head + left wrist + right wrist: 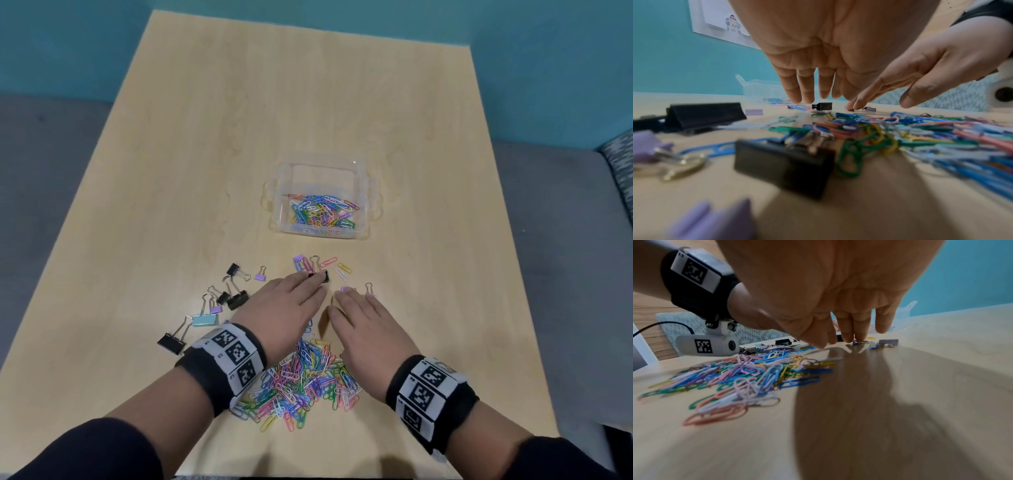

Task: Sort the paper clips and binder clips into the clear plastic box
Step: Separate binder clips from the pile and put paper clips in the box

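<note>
The clear plastic box [278,192] sits mid-table with several coloured paper clips in it. A large pile of coloured paper clips [301,380] lies near the front edge, between my wrists. My left hand [291,301] reaches palm down over the table, fingers straight, tips next to a small black binder clip [324,276] [823,106]. My right hand [363,318] is also flat and palm down, fingertips [860,337] touching the table at a small purple binder clip [345,289]. Another purple binder clip [888,342] lies just right of those fingers. Neither hand holds anything.
Black, purple and light-blue binder clips [226,298] are scattered left of my left hand. A few loose paper clips [337,267] lie between my hands and the box. The wooden table [239,120] extends far beyond the box; a teal wall stands behind.
</note>
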Available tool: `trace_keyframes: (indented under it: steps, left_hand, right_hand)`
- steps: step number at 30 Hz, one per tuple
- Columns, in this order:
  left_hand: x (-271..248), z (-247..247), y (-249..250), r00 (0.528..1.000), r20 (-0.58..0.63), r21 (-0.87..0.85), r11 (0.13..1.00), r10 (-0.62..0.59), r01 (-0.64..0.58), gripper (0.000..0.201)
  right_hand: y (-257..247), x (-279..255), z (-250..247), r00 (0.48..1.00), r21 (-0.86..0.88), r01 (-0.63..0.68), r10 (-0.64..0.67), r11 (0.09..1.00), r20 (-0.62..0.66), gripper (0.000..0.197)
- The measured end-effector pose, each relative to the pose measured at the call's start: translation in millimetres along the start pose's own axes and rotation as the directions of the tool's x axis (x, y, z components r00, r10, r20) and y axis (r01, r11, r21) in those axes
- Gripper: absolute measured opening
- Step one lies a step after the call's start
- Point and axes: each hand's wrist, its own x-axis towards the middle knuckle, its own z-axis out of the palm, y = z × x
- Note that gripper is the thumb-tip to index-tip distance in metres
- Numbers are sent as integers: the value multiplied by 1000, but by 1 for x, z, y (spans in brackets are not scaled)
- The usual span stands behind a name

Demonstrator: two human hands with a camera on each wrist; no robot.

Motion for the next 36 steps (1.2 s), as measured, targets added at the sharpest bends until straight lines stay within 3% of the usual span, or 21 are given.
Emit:
trace_keyframes:
  steps: [6, 10, 19, 24, 36]
  left_hand:
    - [13, -9, 18, 999, -23, 73, 996, -44, 46, 71]
    - [12, -9, 20, 998, -22, 82, 995, -60, 62, 59]
    - [12, -13, 19, 974, 24, 61, 973, -224, 222, 64]
    - [19, -12, 19, 974, 9, 82, 971, -228, 226, 43]
    - [24, -15, 15, 973, 7, 30, 973, -231, 231, 42]
  right_hand:
    - [9, -11, 2, 999, 4, -44, 44, 999, 16, 59]
    - [16, -11, -1, 993, 37, -117, 117, 992, -16, 60]
    - [12, 21, -8, 995, 44, -84, 86, 995, -42, 63]
    - [7, 28, -4, 997, 49, -66, 68, 997, -29, 69]
    - [13, 34, -7, 998, 37, -61, 60, 997, 14, 78]
